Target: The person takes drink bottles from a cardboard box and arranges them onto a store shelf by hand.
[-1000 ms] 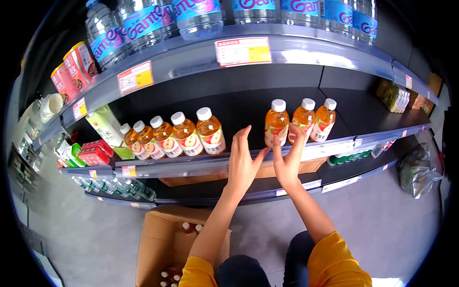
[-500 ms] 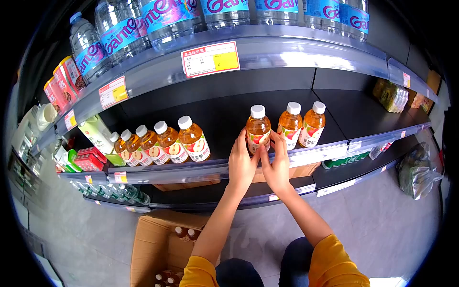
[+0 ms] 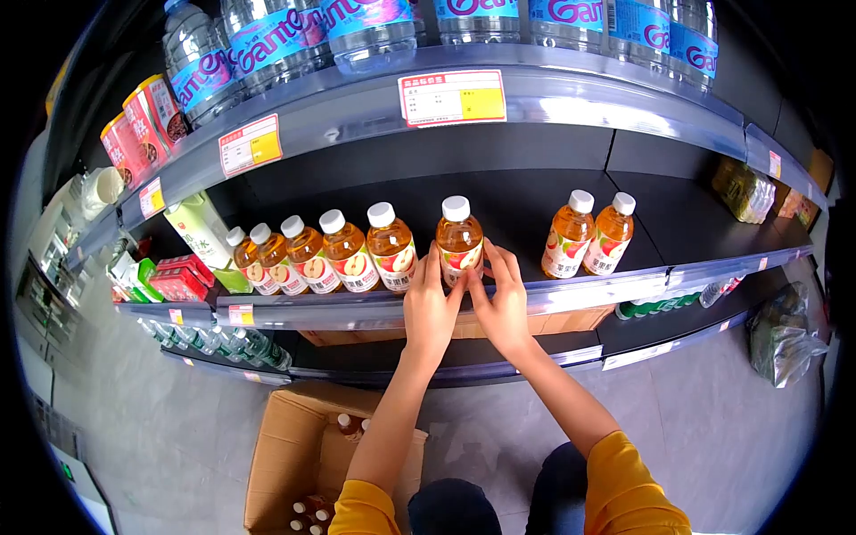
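Your left hand (image 3: 430,308) and right hand (image 3: 502,308) cup one upright amber bottle (image 3: 459,236), the fingers curved narrowly around its lower sides and the thumbs close together in front; whether its base sits fully on the shelf (image 3: 524,212) cannot be told, since your hands hide it. That is the chief risk: should the base overhang the shelf lip (image 3: 624,287) just below your fingers, a loosened hold could tip the bottle forward toward the floor (image 3: 678,428). The end bottle (image 3: 391,250) of a close-set row stands just beside your left fingers, so a sideways nudge of the knuckles could rock it into its neighbours. Beyond a gap to the right of your right fingers stands a pair of bottles (image 3: 568,241); a wide sweep of that hand could clip the nearer one. Because your hold is low and the white cap (image 3: 456,209) stands well above the fingers, uneven pressure between your hands could tilt the bottle or let its smooth sides slip.
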